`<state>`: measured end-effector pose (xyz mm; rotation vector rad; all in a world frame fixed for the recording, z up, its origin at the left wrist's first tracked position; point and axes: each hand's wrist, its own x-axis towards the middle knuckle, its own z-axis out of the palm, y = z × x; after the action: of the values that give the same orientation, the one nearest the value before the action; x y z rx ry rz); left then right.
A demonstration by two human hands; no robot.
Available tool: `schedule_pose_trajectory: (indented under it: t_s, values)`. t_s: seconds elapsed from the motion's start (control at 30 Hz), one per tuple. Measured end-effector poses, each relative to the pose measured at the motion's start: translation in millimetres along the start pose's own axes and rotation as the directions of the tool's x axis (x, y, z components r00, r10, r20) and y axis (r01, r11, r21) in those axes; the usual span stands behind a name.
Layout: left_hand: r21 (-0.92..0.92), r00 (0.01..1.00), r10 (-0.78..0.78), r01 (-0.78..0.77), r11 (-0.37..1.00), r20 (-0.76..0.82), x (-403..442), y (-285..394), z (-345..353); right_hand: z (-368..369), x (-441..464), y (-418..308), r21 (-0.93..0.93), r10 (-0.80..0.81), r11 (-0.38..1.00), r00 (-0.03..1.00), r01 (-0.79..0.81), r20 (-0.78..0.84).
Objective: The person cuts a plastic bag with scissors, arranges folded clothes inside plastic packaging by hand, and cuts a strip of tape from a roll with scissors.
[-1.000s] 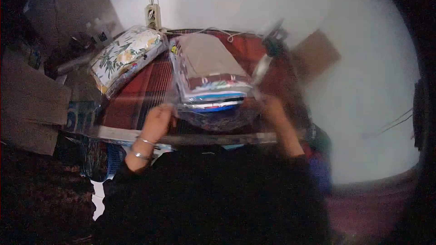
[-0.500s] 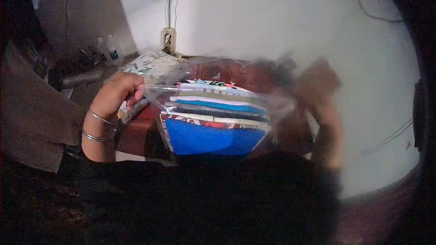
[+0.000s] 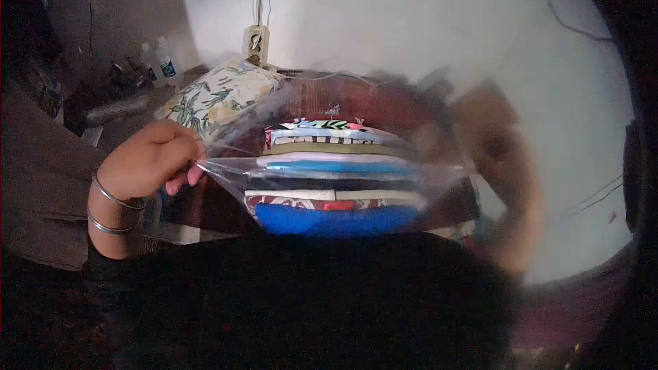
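A clear plastic bag (image 3: 229, 168) is pulled taut sideways across a stack of folded cloths (image 3: 336, 164). The cloths are blue, patterned red, white, dark, olive and floral; a bright blue one (image 3: 329, 219) lies nearest me. My left hand (image 3: 154, 157), with two metal bangles at the wrist, is closed on the bag's left edge. At the right, my right hand (image 3: 504, 154) looks blurred, and the bag's other edge stretches tight to its fingers. Whether the stack is fully inside the bag, I cannot tell.
A floral cushion-like bundle (image 3: 223, 96) sits behind my left hand. Plastic bottles (image 3: 163, 62) stand farther back. A power socket (image 3: 256, 44) with cords is at the pale wall (image 3: 384, 20). Dark red fabric (image 3: 363, 99) lies behind the stack.
My hands have moved apart, the left one leftward and lower, stretching the bag wider. More of the floral bundle shows now.
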<state>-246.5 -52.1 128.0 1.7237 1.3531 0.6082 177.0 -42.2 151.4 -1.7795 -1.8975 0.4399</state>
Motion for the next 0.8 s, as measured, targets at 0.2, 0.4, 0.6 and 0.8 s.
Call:
schedule_pose_trajectory:
  t_s: [0.2, 0.4, 0.6, 0.8]
  values:
    - [0.127, 0.995, -0.097, 0.092, 0.988, 0.038, -1, 15, 1, -1, -1, -14, -0.178, -0.707, 0.702, 0.704, 0.689, -0.063]
    - [0.173, 0.991, -0.128, 0.135, 0.976, -0.050, -13, 16, 5, 1, 16, 13, -0.089, -0.556, 0.821, 0.826, 0.564, 0.097]
    - [0.360, 0.853, 0.358, -0.220, 0.907, -0.381, -23, 30, 9, -18, 16, 3, 0.360, -0.773, 0.605, 0.633, 0.710, 0.050]
    - [0.688, 0.683, 0.722, -0.576, 0.442, 0.107, -28, 49, 32, -14, 13, 1, 0.180, -0.640, 0.767, 0.754, 0.616, 0.146]
